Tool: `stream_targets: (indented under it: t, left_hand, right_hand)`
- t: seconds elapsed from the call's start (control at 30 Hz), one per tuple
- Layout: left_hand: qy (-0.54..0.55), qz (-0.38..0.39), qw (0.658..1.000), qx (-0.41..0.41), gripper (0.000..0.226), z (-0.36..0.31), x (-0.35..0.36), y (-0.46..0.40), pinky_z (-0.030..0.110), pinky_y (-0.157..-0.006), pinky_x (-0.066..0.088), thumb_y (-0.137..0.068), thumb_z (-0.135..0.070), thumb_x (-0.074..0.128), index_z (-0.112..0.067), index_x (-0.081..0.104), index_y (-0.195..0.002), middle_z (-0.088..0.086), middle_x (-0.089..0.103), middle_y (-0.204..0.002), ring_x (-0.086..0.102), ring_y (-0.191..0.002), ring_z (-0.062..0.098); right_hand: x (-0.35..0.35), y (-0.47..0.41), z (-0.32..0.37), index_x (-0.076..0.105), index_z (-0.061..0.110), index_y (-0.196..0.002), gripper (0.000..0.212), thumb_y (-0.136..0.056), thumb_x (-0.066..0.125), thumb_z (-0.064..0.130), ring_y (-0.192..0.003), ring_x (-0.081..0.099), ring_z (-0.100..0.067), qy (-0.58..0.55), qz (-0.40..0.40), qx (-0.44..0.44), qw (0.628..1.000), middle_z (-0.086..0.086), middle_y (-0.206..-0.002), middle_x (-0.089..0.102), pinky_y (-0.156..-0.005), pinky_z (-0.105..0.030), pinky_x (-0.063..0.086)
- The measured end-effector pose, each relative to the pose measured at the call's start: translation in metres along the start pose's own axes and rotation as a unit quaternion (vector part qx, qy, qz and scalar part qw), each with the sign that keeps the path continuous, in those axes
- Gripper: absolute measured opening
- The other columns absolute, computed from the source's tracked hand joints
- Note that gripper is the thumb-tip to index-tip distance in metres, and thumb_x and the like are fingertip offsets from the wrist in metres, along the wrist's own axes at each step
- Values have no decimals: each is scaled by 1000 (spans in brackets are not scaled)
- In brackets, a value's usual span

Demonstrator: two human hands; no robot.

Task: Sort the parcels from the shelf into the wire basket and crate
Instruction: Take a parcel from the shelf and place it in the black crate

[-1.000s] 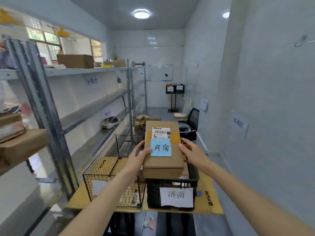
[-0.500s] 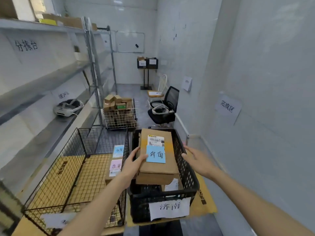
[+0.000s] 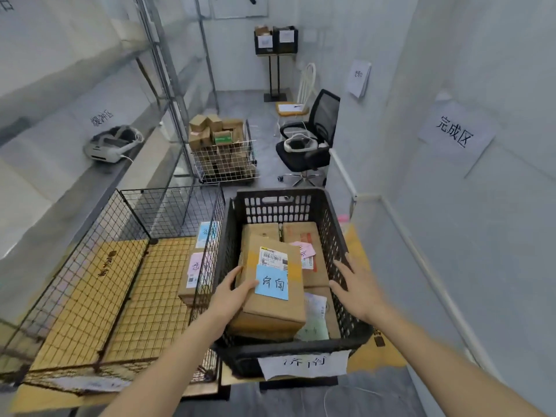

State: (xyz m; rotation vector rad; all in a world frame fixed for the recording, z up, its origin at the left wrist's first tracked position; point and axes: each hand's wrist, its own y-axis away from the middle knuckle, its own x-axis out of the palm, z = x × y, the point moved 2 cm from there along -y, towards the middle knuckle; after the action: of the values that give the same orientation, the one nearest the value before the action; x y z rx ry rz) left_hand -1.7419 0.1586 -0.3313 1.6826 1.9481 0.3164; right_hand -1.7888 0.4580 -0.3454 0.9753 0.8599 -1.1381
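Observation:
A brown cardboard parcel (image 3: 270, 308) with a blue handwritten note and a barcode label is inside the black plastic crate (image 3: 279, 203), resting on other parcels (image 3: 304, 236). My left hand (image 3: 231, 293) holds the parcel's left side, thumb on top. My right hand (image 3: 358, 287) hovers with spread fingers at the crate's right wall, touching nothing. Left of the crate stands the black wire basket (image 3: 120, 236), with parcels (image 3: 195, 278) bearing pink and blue notes along its right side.
A metal shelf (image 3: 90, 182) runs along the left with a white headset (image 3: 111, 144) on it. Farther back stand a white wire cart of small boxes (image 3: 222, 152), a black office chair (image 3: 310, 139) and a stand with black bins (image 3: 275, 40). A white wall is close on the right.
The parcel has gone down from above the crate into it. My right hand let go of the parcel and stays off to its right; the view tilted downward.

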Motion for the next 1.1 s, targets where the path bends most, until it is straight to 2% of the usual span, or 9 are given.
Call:
stream_targets:
  t: [0.1, 0.33, 0.4, 0.5, 0.6, 0.7, 0.8, 0.93, 1.1]
  left_hand:
    - [-38, -12, 999, -21, 70, 10, 7, -7, 39, -91, 55, -93, -48, 67, -40, 33, -153, 1, 55, -141, 62, -108, 19]
    - [-72, -31, 996, -52, 71, 25, 23, -15, 42, -104, 48, -92, -44, 68, -35, 35, -154, 1, 51, -147, 57, -121, 23]
    - [-41, -29, 996, -80, 70, 33, 24, -21, 44, -104, 49, -93, -40, 69, -34, 35, -155, 2, 55, -142, 58, -119, 23]
    - [14, -5, 992, -124, 59, 42, 26, -25, 40, -91, 53, -100, -28, 63, -31, 39, -154, 1, 64, -124, 62, -107, 21]
    - [-86, -30, 989, -116, 49, 56, 26, -32, 39, -97, 51, -102, -16, 58, -19, 47, -150, 4, 67, -124, 60, -115, 22]
    - [-175, -27, 980, -95, 50, 60, 28, -36, 38, -100, 52, -100, -16, 60, -18, 48, -149, 2, 68, -124, 61, -118, 22]
    - [-352, 2, 936, -2, 74, 54, 28, -38, 33, -97, 50, -94, -18, 69, -27, 29, -155, 1, 54, -145, 54, -131, 23]
    - [-510, 90, 853, 67, 104, 60, 29, -45, 37, -124, 24, -85, -32, 80, -29, 10, -162, -5, 3, -169, 17, -154, 20]
    - [-553, 137, 821, 37, 117, 68, 33, -55, 36, -124, 18, -79, -33, 85, -22, 4, -163, -4, -3, -169, 10, -155, 21]
  right_hand:
    - [6, -11, -6, 20, 30, -161, 65, -103, 36, 57, -156, 9, -19, 9, 0, -12, 1000, 1, -170, 4, -123, -35, 15]
    - [16, -28, -20, 14, 33, -161, 67, -103, 33, 59, -156, 5, -20, -4, -4, -51, 999, 3, -169, -11, -124, -39, 23]
    - [20, -28, -24, 14, 34, -161, 66, -103, 33, 59, -156, 4, -19, -4, -15, -62, 998, 4, -169, -14, -124, -39, 22]
    - [24, -26, -30, 15, 33, -161, 66, -104, 33, 59, -156, 3, -17, -3, -25, -79, 997, 5, -168, -19, -125, -36, 18]
    - [28, -25, -32, 17, 34, -161, 65, -104, 35, 58, -155, 7, -18, -13, -32, -88, 996, 8, -167, -21, -124, -35, 21]
    - [29, -25, -31, 20, 35, -160, 64, -103, 36, 58, -155, 13, -18, -29, -39, -88, 995, 10, -167, -20, -122, -37, 27]
    - [29, -27, -32, 21, 36, -160, 63, -103, 36, 59, -154, 16, -18, -27, -49, -91, 994, 10, -168, -18, -121, -37, 29]
    - [29, -28, -30, 20, 35, -160, 63, -103, 34, 58, -156, 5, -18, 11, -55, -96, 994, 5, -168, -16, -126, -37, 16]
    - [30, -36, -25, 20, 31, -161, 64, -104, 35, 55, -154, -14, -15, 46, -73, -98, 991, 1, -169, -11, -123, -33, -3]
